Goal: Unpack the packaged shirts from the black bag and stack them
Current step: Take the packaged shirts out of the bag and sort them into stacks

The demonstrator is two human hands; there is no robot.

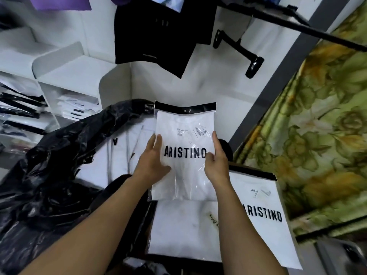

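I hold a packaged white shirt (185, 135) in a clear bag with a black top strip and the word ARISTINO, upright in front of me. My left hand (153, 159) grips its left edge and my right hand (216, 159) grips its right edge. The open black bag (59, 165) lies crumpled at the left, with more white packaged shirts (119, 153) showing inside it. Below my hands lies another white package (182, 229). At the right a second ARISTINO package (262, 215) lies flat, partly hidden by my right forearm.
White shelves (65, 80) at the left hold folded and packaged clothes. Black garments (158, 36) and a black hanger (238, 50) hang above. A green and yellow floral curtain (317, 126) fills the right side beside a grey post (278, 86).
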